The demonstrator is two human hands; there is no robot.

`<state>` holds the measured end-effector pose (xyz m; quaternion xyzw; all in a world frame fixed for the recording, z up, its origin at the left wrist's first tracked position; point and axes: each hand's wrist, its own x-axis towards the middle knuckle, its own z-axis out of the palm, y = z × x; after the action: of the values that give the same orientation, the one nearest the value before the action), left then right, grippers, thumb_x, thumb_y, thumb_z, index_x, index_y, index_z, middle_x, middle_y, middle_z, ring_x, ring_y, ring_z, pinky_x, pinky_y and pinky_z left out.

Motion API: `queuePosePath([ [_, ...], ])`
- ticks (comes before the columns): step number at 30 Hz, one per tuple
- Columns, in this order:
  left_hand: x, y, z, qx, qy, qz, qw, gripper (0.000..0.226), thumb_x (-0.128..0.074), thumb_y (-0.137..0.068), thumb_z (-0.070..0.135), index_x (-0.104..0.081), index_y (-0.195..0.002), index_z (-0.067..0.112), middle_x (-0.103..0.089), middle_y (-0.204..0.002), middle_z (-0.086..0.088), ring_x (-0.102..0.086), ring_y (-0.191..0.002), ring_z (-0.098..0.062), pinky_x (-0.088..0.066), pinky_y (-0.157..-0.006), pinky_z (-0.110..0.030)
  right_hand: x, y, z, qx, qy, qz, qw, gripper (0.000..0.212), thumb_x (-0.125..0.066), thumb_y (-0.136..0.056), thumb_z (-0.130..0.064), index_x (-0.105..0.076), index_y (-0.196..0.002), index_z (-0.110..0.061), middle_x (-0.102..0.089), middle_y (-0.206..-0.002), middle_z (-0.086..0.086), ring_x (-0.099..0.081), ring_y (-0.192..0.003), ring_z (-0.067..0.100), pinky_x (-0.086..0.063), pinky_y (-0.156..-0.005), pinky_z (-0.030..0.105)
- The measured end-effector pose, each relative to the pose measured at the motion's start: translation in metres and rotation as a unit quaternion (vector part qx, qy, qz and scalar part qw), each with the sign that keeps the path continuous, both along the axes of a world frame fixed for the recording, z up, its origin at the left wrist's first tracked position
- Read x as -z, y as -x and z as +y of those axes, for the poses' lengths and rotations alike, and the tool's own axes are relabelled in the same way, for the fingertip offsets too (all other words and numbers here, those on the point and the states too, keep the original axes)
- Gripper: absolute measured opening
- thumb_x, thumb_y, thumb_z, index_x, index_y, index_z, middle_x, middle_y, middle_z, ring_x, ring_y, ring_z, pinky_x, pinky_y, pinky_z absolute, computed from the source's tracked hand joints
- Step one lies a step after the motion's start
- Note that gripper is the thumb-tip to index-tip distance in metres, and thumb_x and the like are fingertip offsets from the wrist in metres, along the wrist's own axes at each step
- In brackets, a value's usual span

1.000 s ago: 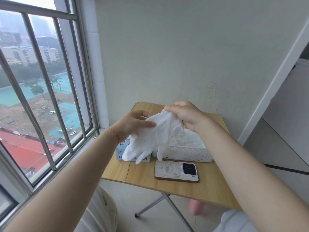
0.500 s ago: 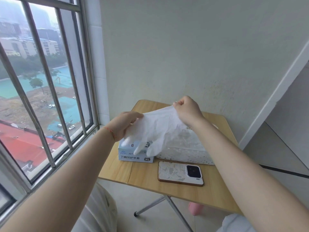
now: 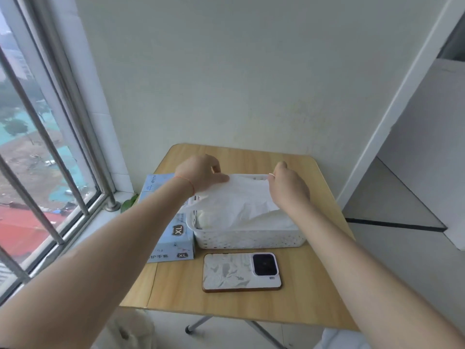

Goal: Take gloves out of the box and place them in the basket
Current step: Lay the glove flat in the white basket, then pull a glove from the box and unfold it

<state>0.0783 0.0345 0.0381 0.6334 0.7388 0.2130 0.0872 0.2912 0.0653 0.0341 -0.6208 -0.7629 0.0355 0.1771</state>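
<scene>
I see both of my hands out over the middle of the frame, above the basket (image 3: pixel 249 239), a white perforated one on the wooden table (image 3: pixel 297 306). My left hand (image 3: pixel 201 173) pinches the left end of a white glove (image 3: pixel 239 197) between thumb and curled fingers, and my right hand (image 3: pixel 289 186) pinches its right end the same way, so the glove is stretched flat between them. It hangs over the basket's opening, its lower edge drooping onto the pile of white gloves already lying inside; I cannot tell whether that edge actually touches the pile. A thin red string circles my left wrist. The box (image 3: pixel 167 233), light blue with 2 XL labels, lies just left of the basket, touching its side, partly covered by my left forearm. In the lower centre of the frame a phone (image 3: pixel 241 272) lies face down in front of the basket, with a pale patterned case and a dark camera block at its right end. A barred window (image 3: pixel 45 147) fills the left of the frame, and a small green leaf (image 3: pixel 129 204) sits on the sill near the box
</scene>
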Motion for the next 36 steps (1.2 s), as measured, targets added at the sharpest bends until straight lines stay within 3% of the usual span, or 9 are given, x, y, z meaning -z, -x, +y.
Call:
queuePosePath([
  [3, -0.003, -0.014, 0.014, 0.011, 0.0, 0.074, 0.997, 0.034, -0.07, -0.078, 0.059, -0.063, -0.088, 0.026, -0.057, -0.08, 0.01, -0.056, -0.078, -0.016, -0.034, -0.059, -0.025, 0.004, -0.015, 0.009, 0.015, -0.029, -0.085, 0.996, 0.026, -0.044, -0.098, -0.006, -0.039, -0.124, -0.005, -0.052, -0.068, 0.003, -0.039, -0.049, 0.016, -0.025, -0.041, 0.026],
  [7, 0.001, -0.027, 0.02, 0.027, -0.069, 0.203, 0.976, 0.028, -0.061, -0.091, 0.036, -0.061, -0.117, 0.025, -0.058, -0.116, -0.002, -0.054, -0.112, -0.024, -0.036, -0.092, -0.035, 0.011, -0.023, 0.013, 0.003, -0.039, -0.147, 0.988, 0.042, -0.048, -0.09, 0.004, -0.037, -0.129, -0.005, -0.044, -0.058, 0.001, -0.038, -0.044, 0.015, -0.025, -0.039, 0.025],
  [10, 0.007, -0.057, 0.003, 0.092, -0.127, 0.109, 0.982, 0.023, -0.051, -0.096, 0.028, -0.064, -0.114, 0.023, -0.059, -0.116, -0.002, -0.057, -0.108, -0.025, -0.041, -0.088, -0.034, 0.017, -0.025, 0.015, -0.002, -0.038, -0.142, 0.989, 0.046, -0.047, -0.086, 0.008, -0.035, -0.128, -0.006, -0.042, -0.06, 0.001, -0.037, -0.047, 0.016, -0.026, -0.04, 0.026],
  [12, 0.017, -0.073, -0.008, 0.157, -0.038, 0.063, 0.985, 0.034, -0.051, -0.097, 0.043, -0.059, -0.125, 0.026, -0.055, -0.129, -0.001, -0.054, -0.117, -0.024, -0.041, -0.098, -0.038, 0.019, -0.024, 0.015, -0.015, -0.042, -0.144, 0.989, 0.053, -0.046, -0.083, 0.01, -0.031, -0.131, -0.006, -0.04, -0.062, 0.001, -0.039, -0.052, 0.018, -0.027, -0.042, 0.027],
  [15, 0.031, -0.07, -0.017, 0.158, 0.094, 0.116, 0.976, 0.066, -0.05, -0.09, 0.064, -0.037, -0.146, 0.033, -0.034, -0.154, 0.005, -0.032, -0.141, -0.022, -0.021, -0.117, -0.044, 0.022, -0.026, 0.014, -0.036, -0.049, -0.162, 0.985, 0.056, -0.048, -0.082, 0.01, -0.031, -0.133, -0.007, -0.051, -0.078, 0.004, -0.046, -0.067, 0.024, -0.033, -0.049, 0.029],
  [23, 0.049, -0.051, -0.025, 0.145, 0.212, 0.145, 0.955, 0.091, -0.045, -0.082, 0.079, -0.006, -0.154, 0.038, -0.003, -0.164, 0.007, -0.002, -0.151, -0.025, -0.004, -0.12, -0.055, 0.027, -0.03, 0.015, -0.06, -0.022, -0.238, 0.969, 0.049, -0.049, -0.08, 0.01, -0.047, -0.125, -0.008, -0.062, -0.097, 0.005, -0.049, -0.072, 0.023, -0.024, -0.046, 0.026],
  [27, 0.048, -0.051, -0.025, 0.146, 0.205, 0.104, 0.962, 0.097, -0.044, -0.079, 0.082, -0.005, -0.155, 0.037, -0.004, -0.165, 0.006, -0.002, -0.152, -0.024, -0.006, -0.119, -0.058, 0.024, -0.029, 0.01, -0.051, -0.019, -0.245, 0.968, 0.044, -0.051, -0.082, 0.009, -0.051, -0.123, -0.006, -0.055, -0.11, 0.009, -0.057, -0.073, 0.022, -0.035, -0.051, 0.029],
  [31, 0.022, -0.044, -0.036, 0.118, 0.041, -0.008, 0.992, 0.088, -0.031, -0.079, 0.086, -0.024, -0.152, 0.036, -0.033, -0.156, 0.003, -0.03, -0.144, -0.022, -0.017, -0.118, -0.051, 0.005, -0.016, 0.004, -0.014, -0.089, -0.179, 0.98, 0.027, -0.05, -0.086, 0.003, -0.047, -0.112, -0.006, -0.049, -0.11, 0.013, -0.041, -0.051, 0.022, -0.022, -0.04, 0.027],
  [36, 0.01, 0.014, -0.064, 0.027, -0.039, -0.146, 0.988, 0.074, -0.054, -0.084, 0.071, -0.036, -0.145, 0.034, -0.042, -0.148, 0.003, -0.043, -0.133, -0.02, -0.032, -0.113, -0.045, -0.014, 0.062, -0.024, -0.14, -0.069, -0.04, 0.987, 0.015, -0.043, -0.096, -0.017, -0.052, -0.105, -0.01, -0.053, -0.107, 0.01, -0.058, -0.089, 0.033, -0.038, -0.061, 0.033],
])
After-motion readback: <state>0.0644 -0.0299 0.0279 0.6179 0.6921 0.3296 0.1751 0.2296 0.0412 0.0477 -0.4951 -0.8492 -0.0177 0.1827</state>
